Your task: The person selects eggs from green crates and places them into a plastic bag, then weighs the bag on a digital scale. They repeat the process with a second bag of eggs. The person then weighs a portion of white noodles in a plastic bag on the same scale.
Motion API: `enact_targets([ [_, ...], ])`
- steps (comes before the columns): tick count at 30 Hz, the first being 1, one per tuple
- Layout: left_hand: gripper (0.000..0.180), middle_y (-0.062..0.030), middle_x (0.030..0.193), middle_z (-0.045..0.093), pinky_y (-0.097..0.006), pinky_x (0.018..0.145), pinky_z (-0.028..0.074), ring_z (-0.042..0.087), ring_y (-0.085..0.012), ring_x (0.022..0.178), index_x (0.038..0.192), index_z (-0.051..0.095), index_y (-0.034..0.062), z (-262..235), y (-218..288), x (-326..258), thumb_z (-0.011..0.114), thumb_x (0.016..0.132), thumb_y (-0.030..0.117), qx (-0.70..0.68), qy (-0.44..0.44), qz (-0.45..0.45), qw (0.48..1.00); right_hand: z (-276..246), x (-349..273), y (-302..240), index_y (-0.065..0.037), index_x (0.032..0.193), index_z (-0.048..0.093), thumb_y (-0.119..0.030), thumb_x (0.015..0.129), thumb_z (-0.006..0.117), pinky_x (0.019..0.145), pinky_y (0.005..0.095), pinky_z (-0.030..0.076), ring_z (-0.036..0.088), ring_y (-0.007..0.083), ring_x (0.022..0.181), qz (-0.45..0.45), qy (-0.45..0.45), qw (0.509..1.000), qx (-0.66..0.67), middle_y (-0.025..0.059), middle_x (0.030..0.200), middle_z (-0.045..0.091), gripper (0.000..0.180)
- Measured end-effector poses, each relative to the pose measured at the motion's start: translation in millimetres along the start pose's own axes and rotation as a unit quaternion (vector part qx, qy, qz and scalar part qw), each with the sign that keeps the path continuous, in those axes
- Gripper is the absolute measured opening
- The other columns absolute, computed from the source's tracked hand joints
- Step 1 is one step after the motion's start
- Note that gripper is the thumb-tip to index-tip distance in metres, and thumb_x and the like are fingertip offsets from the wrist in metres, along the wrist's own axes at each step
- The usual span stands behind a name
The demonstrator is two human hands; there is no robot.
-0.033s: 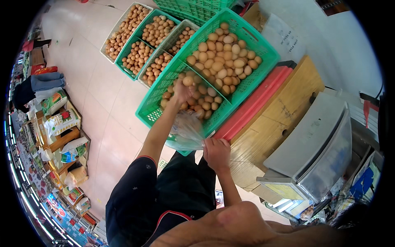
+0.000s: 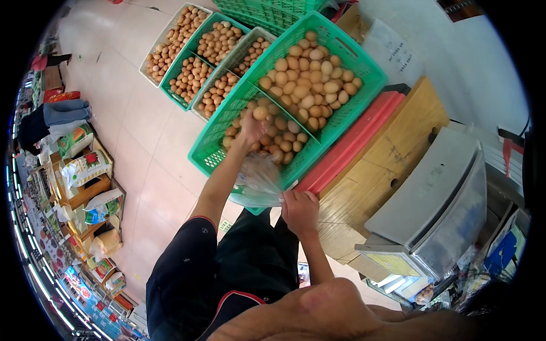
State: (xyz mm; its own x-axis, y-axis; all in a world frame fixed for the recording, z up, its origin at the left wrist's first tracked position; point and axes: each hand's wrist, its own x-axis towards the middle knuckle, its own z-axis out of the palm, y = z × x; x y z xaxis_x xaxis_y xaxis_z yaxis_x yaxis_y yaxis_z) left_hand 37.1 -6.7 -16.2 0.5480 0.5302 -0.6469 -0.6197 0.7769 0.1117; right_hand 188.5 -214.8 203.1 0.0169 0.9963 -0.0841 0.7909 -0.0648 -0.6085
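Observation:
My left hand (image 2: 252,128) reaches into the near compartment of a large green plastic crate (image 2: 369,67). Its fingers are closed on a brown egg (image 2: 260,112), just above other eggs lying there. A clear plastic bag (image 2: 255,177) hangs over the crate's near edge. My right hand (image 2: 300,210) grips the bag's gathered edge in a closed fist, outside the crate and close to my body. What the bag contains is hard to make out. Across a divider, the far compartment is heaped with brown eggs (image 2: 307,85).
Smaller egg-filled baskets stand at the far left: a white basket (image 2: 149,69), a green one (image 2: 166,85) and a grey one (image 2: 200,108). Right of the crate are a red box (image 2: 355,145), a wooden board (image 2: 392,159) and a grey machine (image 2: 426,176). Packaged bags (image 2: 88,169) sit on a left shelf.

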Motion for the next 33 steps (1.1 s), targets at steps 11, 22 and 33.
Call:
enact_targets([
  [11, 0.047, -0.0155, 0.096, 0.063, -0.026, 0.048, 0.043, 0.058, -0.0183, 0.067, 0.108, 0.053, 0.0012, 15, -15, -43, 0.044, 0.09, 0.044, 0.054, 0.004, -0.005, 0.999, 5, -5, 4, -0.008, 0.074, 0.053, -0.018, 0.081, 0.059, 0.071, 0.0355, 0.042, 0.056, 0.0258, 0.065, -0.015, 0.026, 1.0, -0.008, 0.0066, 0.066, 0.055, 0.013],
  [22, 0.041, -0.0112, 0.11, 0.054, -0.03, 0.082, 0.047, 0.055, -0.0194, 0.098, 0.122, 0.042, 0.0056, 194, -82, -131, 0.055, 0.085, 0.015, 0.381, -0.19, 0.018, 0.904, 6, -11, 5, -0.008, 0.073, 0.055, -0.014, 0.079, 0.056, 0.069, 0.0366, 0.043, 0.06, 0.0247, 0.069, 0.015, -0.031, 0.998, -0.055, 0.0089, 0.07, 0.061, 0.009],
  [33, 0.052, -0.0156, 0.106, 0.05, -0.034, 0.077, 0.049, 0.055, -0.0296, 0.094, 0.12, 0.038, 0.0051, 240, -213, -128, 0.066, 0.076, 0.004, 0.723, -0.328, 0.172, 0.583, 41, -20, 14, 0.0, 0.085, 0.056, -0.02, 0.081, 0.054, 0.077, 0.0442, 0.042, 0.054, 0.0351, 0.089, 0.161, 0.092, 0.967, 0.174, 0.0182, 0.088, 0.058, 0.021],
])
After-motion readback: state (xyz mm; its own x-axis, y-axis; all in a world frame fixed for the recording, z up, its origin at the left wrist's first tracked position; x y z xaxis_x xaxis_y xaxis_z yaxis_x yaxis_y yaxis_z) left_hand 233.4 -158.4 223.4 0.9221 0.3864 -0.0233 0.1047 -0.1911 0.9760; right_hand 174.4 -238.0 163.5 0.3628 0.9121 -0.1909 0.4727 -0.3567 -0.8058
